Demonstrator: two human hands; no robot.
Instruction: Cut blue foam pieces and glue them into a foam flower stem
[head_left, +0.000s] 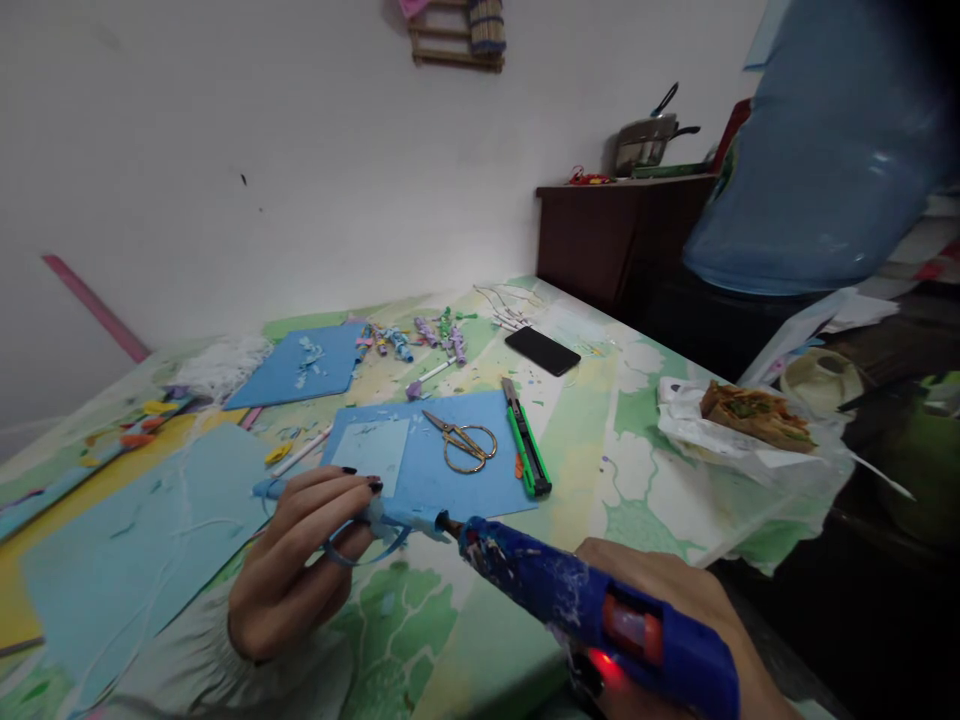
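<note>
My left hand [311,550] is closed on a light blue paper piece [409,515], with a thin blue strip looping below the fingers. In my right hand [675,600] is a dark blue glue gun [555,580] with a red light glowing on it. The gun's nozzle meets, or nearly meets, the right end of the paper piece. Behind them, gold-handled scissors [466,447] and a pale blue sheet [375,450] lie on a blue foam sheet [431,480]. A green utility knife [529,445] rests across that sheet's right edge.
A black phone [542,350] lies farther back, near small curled paper pieces [397,343]. Food in a wrapper [754,415] sits at the right edge. Large light blue paper [150,550] covers the left side. A big water bottle [817,160] stands at the right.
</note>
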